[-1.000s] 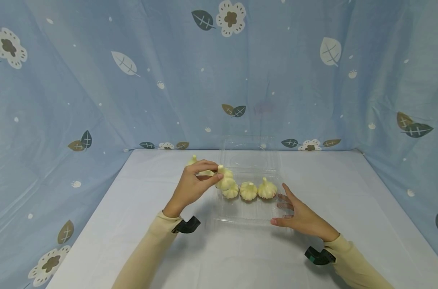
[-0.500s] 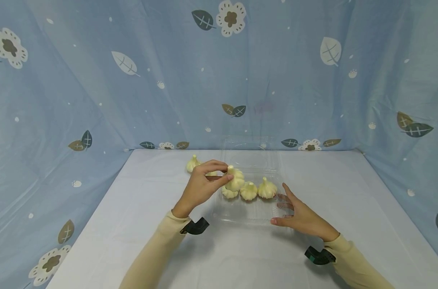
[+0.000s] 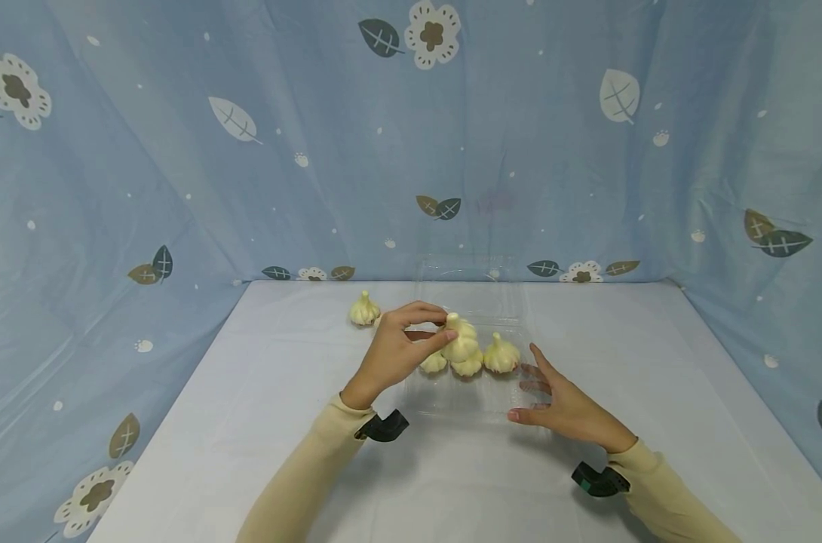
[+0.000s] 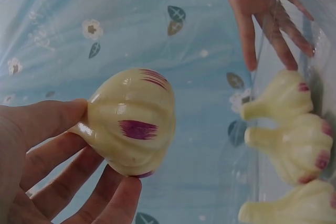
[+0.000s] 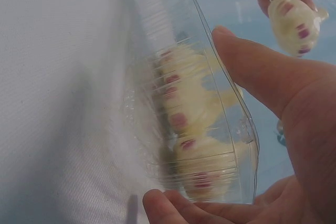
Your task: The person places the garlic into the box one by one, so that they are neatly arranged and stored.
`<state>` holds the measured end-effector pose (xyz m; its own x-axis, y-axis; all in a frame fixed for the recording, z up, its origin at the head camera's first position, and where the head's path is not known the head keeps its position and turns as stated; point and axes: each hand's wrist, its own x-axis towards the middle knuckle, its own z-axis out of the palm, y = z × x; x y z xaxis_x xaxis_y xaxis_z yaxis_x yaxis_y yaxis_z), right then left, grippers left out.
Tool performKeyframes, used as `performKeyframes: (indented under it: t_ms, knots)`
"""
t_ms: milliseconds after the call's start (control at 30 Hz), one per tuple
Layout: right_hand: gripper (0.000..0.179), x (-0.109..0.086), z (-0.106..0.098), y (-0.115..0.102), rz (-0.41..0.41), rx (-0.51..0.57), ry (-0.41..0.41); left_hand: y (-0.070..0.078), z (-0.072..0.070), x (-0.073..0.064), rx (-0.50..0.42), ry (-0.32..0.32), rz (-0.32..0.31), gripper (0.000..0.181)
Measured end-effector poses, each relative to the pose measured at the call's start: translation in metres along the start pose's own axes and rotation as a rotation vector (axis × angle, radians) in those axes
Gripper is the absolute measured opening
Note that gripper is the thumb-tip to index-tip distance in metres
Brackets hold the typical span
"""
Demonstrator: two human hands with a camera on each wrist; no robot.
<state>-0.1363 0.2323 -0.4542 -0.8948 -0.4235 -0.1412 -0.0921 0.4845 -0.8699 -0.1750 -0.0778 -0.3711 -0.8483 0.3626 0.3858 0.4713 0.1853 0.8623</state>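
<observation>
the left hand (image 3: 392,348) pinches a garlic bulb (image 3: 461,345) above the clear container (image 3: 445,400), open near the far edge of the surface (image 3: 248,415), with three bulbs (image 3: 502,355) rowed inside. the right hand (image 3: 568,408) is spread wide at the container's right edge. a loose bulb (image 3: 364,310) lies left of the container.
</observation>
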Motion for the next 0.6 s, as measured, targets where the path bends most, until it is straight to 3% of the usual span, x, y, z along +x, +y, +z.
performKeyframes:
  t_ms: [367, 600]
  knots:
    - [0.122, 0.001, 0.000, -0.003, 0.024, 0.008, -0.001, 0.000, 0.021, 0.005, -0.032, -0.034, 0.010, 0.023]
    - [0.122, 0.001, 0.001, -0.003, 0.023, 0.013, -0.003, 0.001, 0.034, 0.007, -0.007, -0.071, 0.004, 0.026]
